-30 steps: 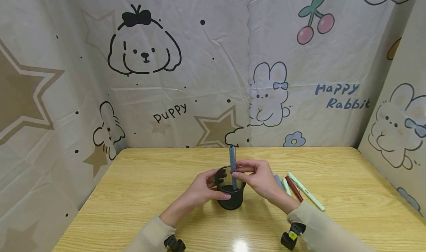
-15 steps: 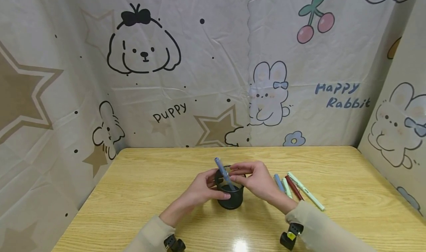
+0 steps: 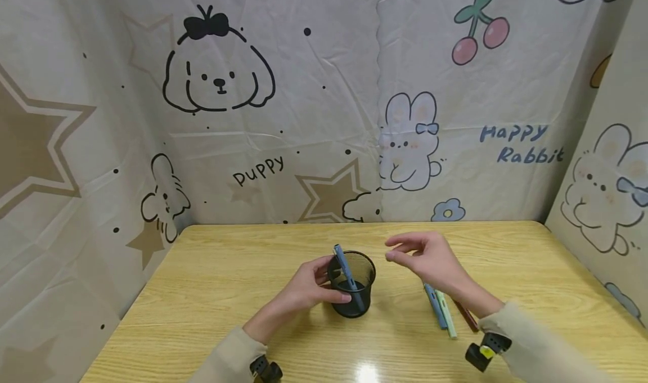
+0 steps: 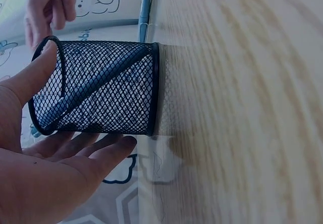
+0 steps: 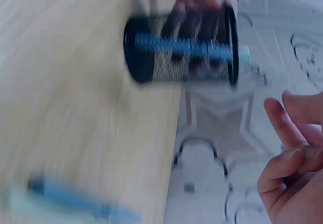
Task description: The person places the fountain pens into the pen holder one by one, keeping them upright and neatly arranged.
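A black mesh pen holder (image 3: 360, 307) stands upright on the table, with a blue pen (image 3: 345, 265) leaning left inside it and its top above the rim. My left hand (image 3: 306, 287) holds the holder from the left; in the left wrist view its thumb lies at the rim and its fingers pass behind the mesh (image 4: 108, 88). My right hand (image 3: 430, 259) is in the air right of the holder, fingers loosely bent, nothing between them. Below it on the table lie a blue pen (image 3: 435, 309), a light green pen (image 3: 446, 318) and a dark red pen (image 3: 466, 318), partly hidden by the right hand and wrist.
The wooden table (image 3: 228, 315) runs back to a printed cloth (image 3: 324, 118), which also hangs at both sides. Each wrist carries a small black camera, such as the right one (image 3: 478, 357).
My right hand has let go of the blue pen, which tipped left inside the holder. It has since moved right, over the loose pens. The left hand keeps its place.
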`<state>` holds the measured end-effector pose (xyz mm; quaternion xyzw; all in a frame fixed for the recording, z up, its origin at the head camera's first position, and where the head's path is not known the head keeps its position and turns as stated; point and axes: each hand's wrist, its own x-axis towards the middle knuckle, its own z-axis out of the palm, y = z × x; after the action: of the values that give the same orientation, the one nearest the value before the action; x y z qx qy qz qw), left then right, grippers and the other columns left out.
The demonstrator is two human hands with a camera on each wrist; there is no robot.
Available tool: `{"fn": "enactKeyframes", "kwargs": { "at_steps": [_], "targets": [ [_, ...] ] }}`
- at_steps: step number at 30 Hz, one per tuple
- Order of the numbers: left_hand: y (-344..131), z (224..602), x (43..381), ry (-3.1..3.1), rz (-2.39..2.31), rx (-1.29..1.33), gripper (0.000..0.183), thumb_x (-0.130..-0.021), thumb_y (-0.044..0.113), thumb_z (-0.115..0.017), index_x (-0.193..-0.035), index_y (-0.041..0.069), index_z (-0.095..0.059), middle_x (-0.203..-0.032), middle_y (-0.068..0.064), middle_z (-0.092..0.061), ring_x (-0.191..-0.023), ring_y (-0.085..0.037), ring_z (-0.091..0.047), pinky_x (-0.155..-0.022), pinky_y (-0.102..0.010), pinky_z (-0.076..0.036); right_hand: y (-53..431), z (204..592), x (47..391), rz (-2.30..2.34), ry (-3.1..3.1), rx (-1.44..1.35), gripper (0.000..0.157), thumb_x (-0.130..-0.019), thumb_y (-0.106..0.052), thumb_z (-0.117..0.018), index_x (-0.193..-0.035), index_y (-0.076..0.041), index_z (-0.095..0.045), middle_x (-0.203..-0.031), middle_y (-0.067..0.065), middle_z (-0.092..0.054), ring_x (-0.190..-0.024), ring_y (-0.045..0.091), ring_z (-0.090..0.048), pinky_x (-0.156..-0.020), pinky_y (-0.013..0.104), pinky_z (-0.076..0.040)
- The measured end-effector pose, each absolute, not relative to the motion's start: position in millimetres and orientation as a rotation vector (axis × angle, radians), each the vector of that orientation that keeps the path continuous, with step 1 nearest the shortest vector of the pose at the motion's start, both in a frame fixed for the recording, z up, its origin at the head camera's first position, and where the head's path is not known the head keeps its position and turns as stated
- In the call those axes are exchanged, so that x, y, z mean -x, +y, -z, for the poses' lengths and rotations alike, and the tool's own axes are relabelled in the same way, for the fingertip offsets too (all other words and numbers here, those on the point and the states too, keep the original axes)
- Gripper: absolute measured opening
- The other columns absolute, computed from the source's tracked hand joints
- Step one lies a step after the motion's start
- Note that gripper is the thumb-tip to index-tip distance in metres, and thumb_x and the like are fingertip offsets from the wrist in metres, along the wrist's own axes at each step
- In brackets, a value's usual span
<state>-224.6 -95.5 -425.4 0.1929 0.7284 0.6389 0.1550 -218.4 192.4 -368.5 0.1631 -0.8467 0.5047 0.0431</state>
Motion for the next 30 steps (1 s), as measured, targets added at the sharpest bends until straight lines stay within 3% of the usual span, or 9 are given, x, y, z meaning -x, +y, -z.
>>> {"fn": "enactKeyframes", "kwargs": {
  "at_steps": [2,5,12,18,24,30],
  "targets": [
    [-95,425,224,2.091,-1.829,-0.543,0.087,-0.083,0.004,-0.089,-0.158,-0.002,-0.044,-0.150,-0.018,-0.056,-0.141,-0.039,-0.050,-0.118,-0.049,-0.040,210,365,218,-1.478,-2.638,-0.450,0.025,-0.096,-0.018,-0.081,-0.117,-0.004,-0.079,-0.094,0.005,-0.078,-0.067,0.019,-0.067,-0.050,0.027,-0.046],
    [-95,426,224,2.087,-1.833,-0.528,0.089,-0.083,0.003,-0.090,-0.159,-0.001,-0.043,-0.151,-0.018,-0.055,-0.142,-0.039,-0.050,-0.118,-0.049,-0.040,237,364,218,-1.339,-2.705,-0.410,0.027,-0.096,-0.020,-0.081,-0.118,-0.004,-0.078,-0.091,0.003,-0.077,-0.062,0.018,-0.064,-0.046,0.028,-0.042],
    [-92,428,225,2.064,-1.857,-0.521,0.091,-0.082,-0.001,-0.089,-0.159,-0.003,-0.041,-0.150,-0.021,-0.056,-0.138,-0.037,-0.054,-0.115,-0.049,-0.044,292,368,215,-1.010,-2.838,-0.392,0.034,-0.095,-0.023,-0.082,-0.120,-0.002,-0.077,-0.090,-0.001,-0.076,-0.073,0.017,-0.065,-0.049,0.028,-0.042],
    [-92,429,225,2.053,-1.870,-0.494,0.092,-0.082,-0.001,-0.089,-0.160,-0.002,-0.040,-0.152,-0.021,-0.054,-0.140,-0.038,-0.052,-0.115,-0.049,-0.044,329,379,215,-0.891,-2.960,-0.470,0.039,-0.090,-0.023,-0.086,-0.120,0.001,-0.077,-0.087,-0.006,-0.074,-0.065,0.012,-0.054,-0.049,0.027,-0.039],
    [-92,428,225,2.045,-1.877,-0.472,0.095,-0.082,0.000,-0.090,-0.161,-0.001,-0.038,-0.152,-0.020,-0.054,-0.139,-0.039,-0.052,-0.115,-0.048,-0.044,352,393,217,-0.839,-3.059,-0.555,0.043,-0.087,-0.024,-0.089,-0.119,0.003,-0.077,-0.084,-0.012,-0.074,-0.082,0.012,-0.066,-0.064,0.028,-0.048],
    [-91,428,225,2.022,-1.888,-0.478,0.092,-0.083,0.000,-0.089,-0.161,0.000,-0.039,-0.153,-0.019,-0.053,-0.139,-0.037,-0.053,-0.116,-0.046,-0.043,363,411,222,-0.919,-3.091,-0.640,0.045,-0.085,-0.026,-0.090,-0.118,0.002,-0.077,-0.086,-0.012,-0.073,-0.089,0.012,-0.066,-0.068,0.027,-0.048]
  ]
}}
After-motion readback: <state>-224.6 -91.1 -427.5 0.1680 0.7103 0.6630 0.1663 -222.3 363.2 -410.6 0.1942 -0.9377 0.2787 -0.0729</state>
